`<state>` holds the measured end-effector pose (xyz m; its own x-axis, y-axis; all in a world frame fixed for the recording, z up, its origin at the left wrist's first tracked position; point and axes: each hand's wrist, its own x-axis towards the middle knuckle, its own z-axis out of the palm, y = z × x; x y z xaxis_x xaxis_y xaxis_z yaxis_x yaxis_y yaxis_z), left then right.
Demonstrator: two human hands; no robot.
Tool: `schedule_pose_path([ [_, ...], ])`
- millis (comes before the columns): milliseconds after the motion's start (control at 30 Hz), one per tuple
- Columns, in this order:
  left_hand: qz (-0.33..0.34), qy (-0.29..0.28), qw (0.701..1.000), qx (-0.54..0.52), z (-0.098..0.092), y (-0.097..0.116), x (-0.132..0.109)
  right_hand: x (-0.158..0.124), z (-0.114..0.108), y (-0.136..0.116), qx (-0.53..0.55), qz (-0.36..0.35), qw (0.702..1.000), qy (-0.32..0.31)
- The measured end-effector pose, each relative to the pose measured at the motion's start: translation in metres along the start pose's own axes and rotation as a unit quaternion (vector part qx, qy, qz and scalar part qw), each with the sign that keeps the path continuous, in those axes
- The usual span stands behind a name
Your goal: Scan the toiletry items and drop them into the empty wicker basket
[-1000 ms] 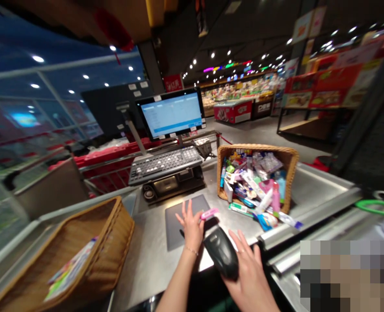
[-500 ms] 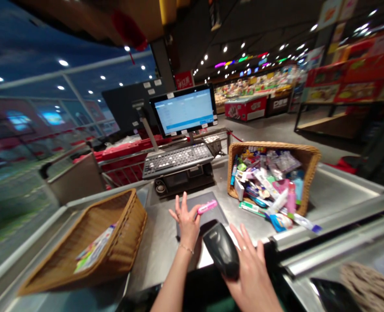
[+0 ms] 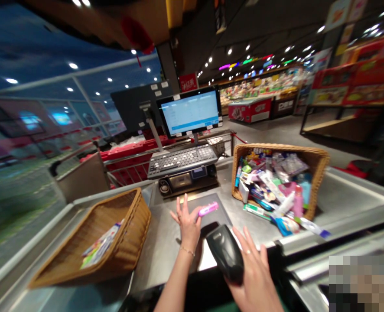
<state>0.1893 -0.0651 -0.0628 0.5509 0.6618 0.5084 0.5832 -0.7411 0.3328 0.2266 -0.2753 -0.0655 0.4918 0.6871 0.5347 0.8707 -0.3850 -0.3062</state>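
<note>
Head view, and here we are at a supermarket checkout: the right hand is clenched around a black handheld scanner, its nose pointing up toward the keyboard. The left hand is up with its fingers spread, and a pink tube sits right at the thumb side, held or only just beside it, hard to call from here. That tube hangs over a dark scan pad set into the steel desk, with the scanner just below it, between the two hands. Beyond the pad stands the keyboard, with the monitor above it. To the right, a tilted wicker basket is packed with toothbrushes, tubes and packets, a few spilling over its near rim onto the desk. To the left, a second wicker basket holds just a few flat packets. Behind the keyboard runs a red trolley, and far back a red-fronted freezer stands on the shop floor.
</note>
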Motion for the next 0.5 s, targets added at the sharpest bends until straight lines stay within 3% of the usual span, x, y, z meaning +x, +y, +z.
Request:
schedule_pose_path([
  [500,-0.01,-0.003,1.0,0.001,-0.0054,-0.002,0.0002,-0.001,0.0056,-0.0019,0.046,0.024,0.999,-0.013],
])
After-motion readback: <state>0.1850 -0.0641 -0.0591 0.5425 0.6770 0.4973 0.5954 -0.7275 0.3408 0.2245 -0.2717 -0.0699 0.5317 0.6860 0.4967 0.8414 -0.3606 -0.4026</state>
